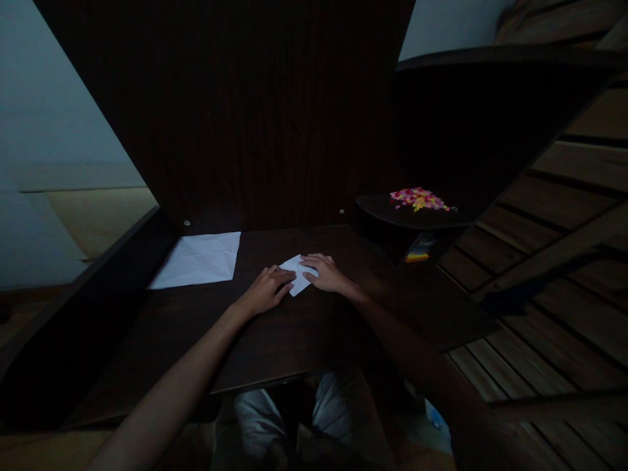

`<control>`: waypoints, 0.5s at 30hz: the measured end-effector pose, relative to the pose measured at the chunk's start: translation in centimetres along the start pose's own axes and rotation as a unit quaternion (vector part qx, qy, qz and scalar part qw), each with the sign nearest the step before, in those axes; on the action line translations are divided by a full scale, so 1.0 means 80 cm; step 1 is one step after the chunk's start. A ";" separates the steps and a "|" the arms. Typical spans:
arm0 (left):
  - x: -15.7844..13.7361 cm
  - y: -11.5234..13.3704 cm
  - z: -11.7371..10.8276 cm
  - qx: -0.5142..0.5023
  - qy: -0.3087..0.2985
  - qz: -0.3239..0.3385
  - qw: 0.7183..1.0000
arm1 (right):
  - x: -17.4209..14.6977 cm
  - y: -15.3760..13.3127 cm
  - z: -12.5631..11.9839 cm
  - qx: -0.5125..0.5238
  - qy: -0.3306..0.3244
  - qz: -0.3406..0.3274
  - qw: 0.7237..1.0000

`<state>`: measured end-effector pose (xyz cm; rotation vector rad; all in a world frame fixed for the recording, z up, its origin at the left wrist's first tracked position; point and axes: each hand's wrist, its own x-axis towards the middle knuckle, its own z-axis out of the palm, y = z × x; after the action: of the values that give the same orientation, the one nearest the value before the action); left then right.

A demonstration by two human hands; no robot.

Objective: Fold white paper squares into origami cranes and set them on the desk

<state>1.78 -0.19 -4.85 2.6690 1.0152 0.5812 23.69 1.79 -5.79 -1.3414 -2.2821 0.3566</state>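
Note:
A small folded piece of white paper [297, 282] lies on the dark wooden desk, turned so that one corner points toward me. My left hand [267, 289] holds its left side, with the thumb and fingertips at the paper's edge. From the right, my right hand [324, 271] grips the same paper, fingers over its upper part and the thumb lower down. Both hands rest low against the desktop and cover parts of the paper. Fine fold lines are hard to make out in the dim light.
A larger creased white sheet [199, 260] lies at the desk's left. On a low corner shelf [383, 208] at the right sits a heap of small pink, red and yellow pieces [420, 198]. A dark panel [265, 111] rises behind the desktop [289, 347]. Wooden slats [569, 176] stand at far right.

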 end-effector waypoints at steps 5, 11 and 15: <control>0.000 -0.002 0.001 0.030 -0.005 -0.028 0.999 | 0.000 -0.001 -0.006 -0.002 -0.044 0.006 0.999; 0.001 -0.006 0.004 0.033 -0.040 -0.054 0.997 | 0.000 -0.001 -0.007 -0.002 -0.072 -0.006 0.997; 0.002 -0.004 0.003 0.045 -0.051 -0.060 0.996 | -0.001 -0.001 -0.004 -0.002 -0.074 -0.011 0.997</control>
<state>1.77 0.16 -5.12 2.6606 1.1887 0.3800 23.83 1.65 -5.52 -1.3303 -2.4183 0.4584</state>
